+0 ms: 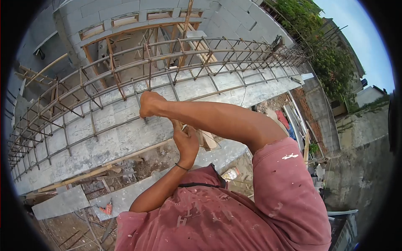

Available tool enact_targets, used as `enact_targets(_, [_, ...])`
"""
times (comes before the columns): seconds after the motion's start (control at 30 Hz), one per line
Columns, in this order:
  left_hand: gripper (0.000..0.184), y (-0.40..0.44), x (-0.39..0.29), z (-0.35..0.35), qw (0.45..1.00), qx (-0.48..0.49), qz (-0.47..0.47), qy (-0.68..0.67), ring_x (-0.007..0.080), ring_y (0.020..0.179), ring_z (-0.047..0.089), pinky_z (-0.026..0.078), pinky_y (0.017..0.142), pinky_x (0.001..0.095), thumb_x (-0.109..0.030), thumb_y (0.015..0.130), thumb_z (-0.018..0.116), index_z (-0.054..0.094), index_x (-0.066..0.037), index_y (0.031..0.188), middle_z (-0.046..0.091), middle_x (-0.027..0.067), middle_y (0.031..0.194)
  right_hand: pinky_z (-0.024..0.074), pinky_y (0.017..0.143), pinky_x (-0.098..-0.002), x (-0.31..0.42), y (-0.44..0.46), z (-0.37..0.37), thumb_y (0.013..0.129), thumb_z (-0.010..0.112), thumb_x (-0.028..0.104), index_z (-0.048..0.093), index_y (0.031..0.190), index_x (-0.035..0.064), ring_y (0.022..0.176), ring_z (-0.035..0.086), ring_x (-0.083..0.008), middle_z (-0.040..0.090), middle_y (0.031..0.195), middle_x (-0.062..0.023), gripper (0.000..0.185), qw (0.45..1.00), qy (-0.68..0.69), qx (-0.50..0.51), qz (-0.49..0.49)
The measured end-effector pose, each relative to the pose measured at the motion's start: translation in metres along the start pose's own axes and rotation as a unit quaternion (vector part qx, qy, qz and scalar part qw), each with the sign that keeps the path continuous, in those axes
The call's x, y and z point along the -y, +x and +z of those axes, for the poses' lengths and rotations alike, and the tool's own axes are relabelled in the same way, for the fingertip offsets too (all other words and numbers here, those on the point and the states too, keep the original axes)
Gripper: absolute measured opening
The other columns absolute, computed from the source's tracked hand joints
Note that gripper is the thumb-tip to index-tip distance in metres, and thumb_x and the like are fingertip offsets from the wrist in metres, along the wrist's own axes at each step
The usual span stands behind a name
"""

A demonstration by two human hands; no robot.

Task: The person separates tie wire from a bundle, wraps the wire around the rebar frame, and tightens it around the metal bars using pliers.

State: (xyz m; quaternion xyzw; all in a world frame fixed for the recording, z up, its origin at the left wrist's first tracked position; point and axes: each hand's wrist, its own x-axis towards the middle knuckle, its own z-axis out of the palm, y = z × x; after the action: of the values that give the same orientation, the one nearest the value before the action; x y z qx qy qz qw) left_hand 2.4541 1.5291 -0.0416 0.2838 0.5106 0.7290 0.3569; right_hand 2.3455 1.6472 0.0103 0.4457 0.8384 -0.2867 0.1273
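Observation:
A long cage of steel bars (125, 90) with square stirrups lies along a grey, stained formwork board (113, 125). My right hand (151, 104) is closed in a fist at the near side of the cage, against its lower bar. What its fingers hold is hidden. My left hand (185, 142) is below my right forearm, palm partly turned up, with its fingers bent. Whatever it grips is too small to make out. Beside it, a pale wooden piece (206, 140) and a thin wire loop show under the right forearm.
Behind the cage rise a grey block wall (234, 25) and a timber-framed opening. Boards, rubble and a red-orange object (107, 208) lie below on the near side. Metal strips (293, 119) lie to the right, beside a concrete wall (356, 167). Trees stand farther off.

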Motion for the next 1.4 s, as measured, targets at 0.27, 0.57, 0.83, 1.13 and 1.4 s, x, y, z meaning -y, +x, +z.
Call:
enact_targets(0.27, [0.016,-0.01,0.034,-0.021,0.98,-0.066,0.123,0.14,0.0189,0.092,0.061,0.048,0.082,0.032,-0.001,0.091,0.063,0.058,0.007,0.104,0.065,0.012,0.1,0.0511,0.067,-0.0469,0.011,-0.019,0.056,0.074,0.068,0.008,0.075,0.084,0.0025,0.08,0.068,-0.0341,0.071,0.085,-0.0182,0.013,0.827,-0.421,-0.149,-0.341])
enact_targets(0.57, [0.04,-0.015,-0.01,-0.018,0.997,0.014,-0.072,0.006,0.021,0.099,0.067,0.057,0.083,0.0329,-0.006,0.1,0.057,0.042,0.002,0.136,0.063,0.0151,0.115,0.0461,0.075,-0.0402,-0.103,-0.138,-0.056,0.08,0.067,0.006,0.062,0.103,0.0012,0.084,0.059,-0.0304,0.06,0.088,-0.0119,0.024,0.781,0.027,-0.474,-0.407])
enact_targets(0.83, [0.058,-0.025,-0.004,0.006,0.985,0.041,-0.154,-0.067,0.0275,0.103,0.069,0.059,0.089,0.0366,-0.03,0.101,0.06,0.035,-0.004,0.147,0.065,0.0173,0.116,0.0543,0.076,-0.0424,-0.593,-0.227,-0.12,0.085,0.064,0.013,0.074,0.096,0.0029,0.083,0.072,-0.0335,0.073,0.086,-0.0212,0.018,0.739,0.088,-0.607,0.278])
enact_targets(1.13, [0.06,-0.045,0.044,0.031,0.957,0.002,-0.215,-0.192,0.0345,0.11,0.066,0.059,0.091,0.0434,-0.05,0.096,0.062,0.051,-0.005,0.133,0.064,0.0181,0.125,0.0488,0.095,-0.0471,-0.903,-0.215,-0.206,0.078,0.055,0.005,0.072,0.106,0.0007,0.105,0.064,-0.0411,0.069,0.109,-0.0261,0.033,0.735,-0.089,-0.573,0.352])
enact_targets(1.4, [0.065,-0.043,0.055,0.038,0.949,-0.023,-0.244,-0.196,0.0391,0.119,0.062,0.053,0.098,0.0543,-0.059,0.092,0.061,0.059,-0.008,0.133,0.064,0.0141,0.132,0.0353,0.113,-0.0492,-1.036,-0.162,-0.249,0.079,0.054,0.0,0.054,0.135,0.0032,0.129,0.05,-0.0415,0.055,0.138,-0.0213,0.057,0.778,-0.174,-0.468,0.381])
